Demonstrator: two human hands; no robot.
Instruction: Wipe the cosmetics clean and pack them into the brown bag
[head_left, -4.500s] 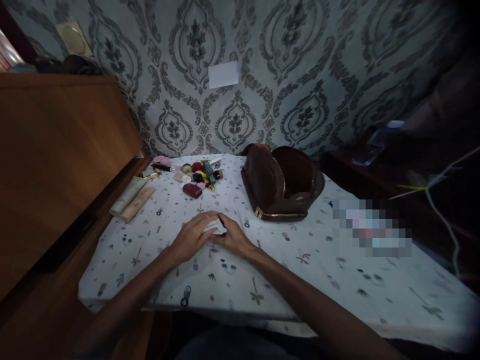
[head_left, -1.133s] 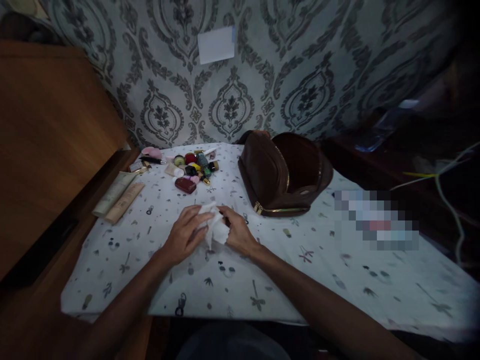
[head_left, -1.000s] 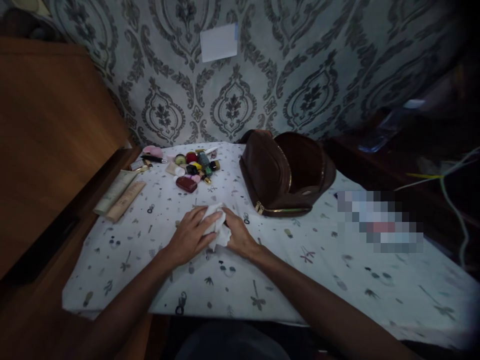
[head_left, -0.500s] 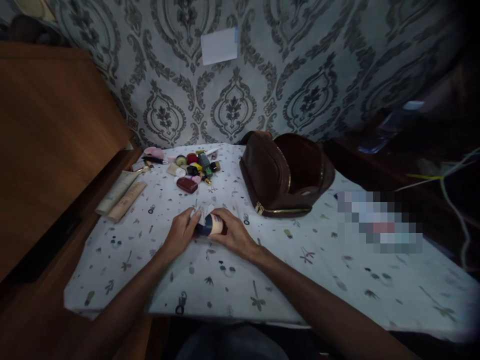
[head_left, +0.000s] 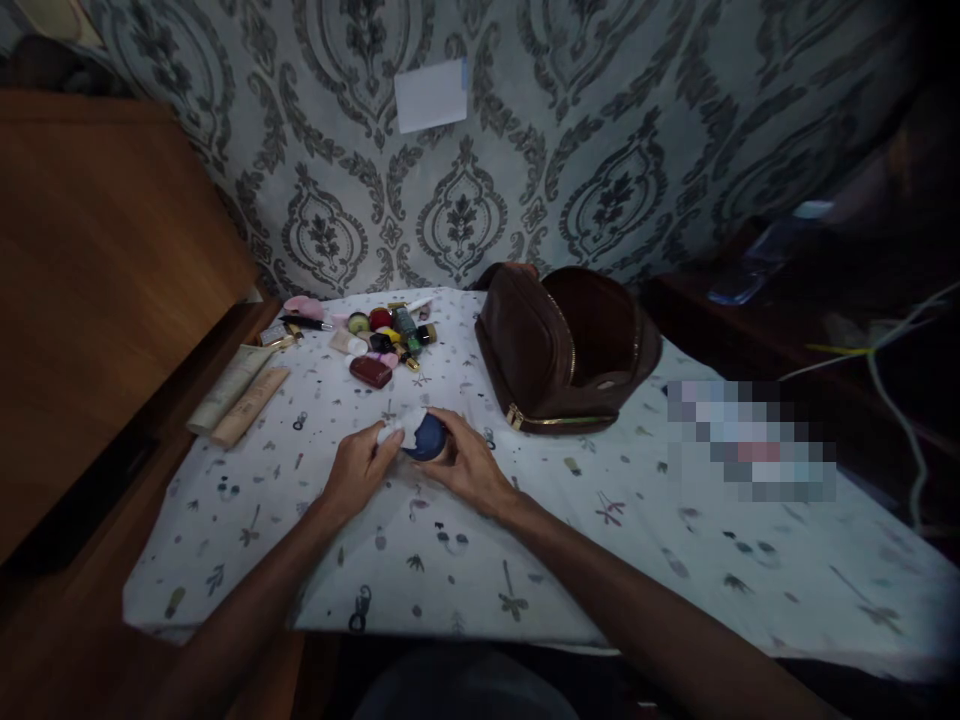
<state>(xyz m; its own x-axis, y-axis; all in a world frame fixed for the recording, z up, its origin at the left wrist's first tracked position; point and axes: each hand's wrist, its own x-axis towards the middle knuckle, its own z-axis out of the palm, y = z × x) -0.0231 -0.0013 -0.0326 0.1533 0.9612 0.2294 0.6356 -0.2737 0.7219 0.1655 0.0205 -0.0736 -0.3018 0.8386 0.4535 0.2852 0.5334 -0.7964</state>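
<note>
Container [head_left: 429, 438], dark blue at the end turned toward the camera and pale along the side, tilted between both hands over the near part of the cloth-covered surface [head_left: 330, 580]; contact with the cloth too hidden to tell. In the right hand [head_left: 478, 470], fingers parted to the container's width and curved around its right side, thumb nearer the camera, with a firm hold. In the left hand [head_left: 358, 468], fingers bent and nearly closed, pinching a white tissue [head_left: 405, 428] against the blue end. Beyond the left hand, a cluster of small cosmetics [head_left: 407, 325], with a dark red case [head_left: 371, 372] at its near edge. Farther left, a grey-green tube [head_left: 231, 390] and a beige tube [head_left: 251, 407], just beside each other. Right of the cluster, a brown bag [head_left: 521, 345], unzipped and gaping. Behind, a patterned wall [head_left: 600, 130] with a white card [head_left: 431, 97].
</note>
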